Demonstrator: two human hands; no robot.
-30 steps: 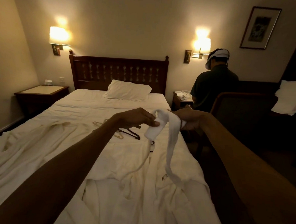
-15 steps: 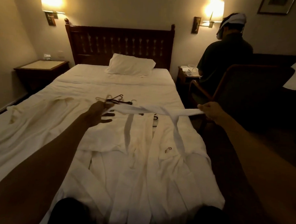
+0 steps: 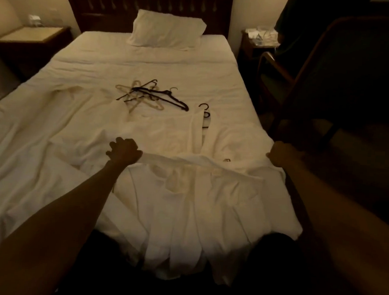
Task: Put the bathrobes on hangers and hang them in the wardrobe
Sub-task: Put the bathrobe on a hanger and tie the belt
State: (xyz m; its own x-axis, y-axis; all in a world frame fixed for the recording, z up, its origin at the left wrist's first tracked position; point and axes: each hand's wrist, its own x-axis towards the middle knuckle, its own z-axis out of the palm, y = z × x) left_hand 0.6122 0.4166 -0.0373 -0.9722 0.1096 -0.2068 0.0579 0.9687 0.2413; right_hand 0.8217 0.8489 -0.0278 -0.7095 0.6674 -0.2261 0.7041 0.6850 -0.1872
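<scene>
On the near right part of the bed [image 3: 148, 63] a white bathrobe [image 3: 208, 204] lies spread out, its hem hanging over the near edge. Across its middle a white belt [image 3: 199, 164] is stretched flat from left to right. The left hand [image 3: 123, 152] grips the belt's left end, fingers curled tight around the cloth. The right hand [image 3: 283, 156] sits at the right edge of the bed, just beside the belt's other end, with its fingers curled; in the dim light I cannot tell whether it has hold of the belt or the robe.

Farther up, a black hanger [image 3: 205, 114] pokes out of the bathrobe's collar, its hook showing. Just beyond, near the middle of the bed, a loose pile of hangers [image 3: 146, 95] lies tangled, some black and some pale. A second bathrobe [image 3: 32, 125] lies rumpled along the left side of the bed. At the far end a white pillow [image 3: 166, 30] rests against the dark wooden headboard [image 3: 106, 5]. A nightstand [image 3: 30, 37] stands to the far left, and a dark armchair [image 3: 339, 76] stands to the right of the bed.
</scene>
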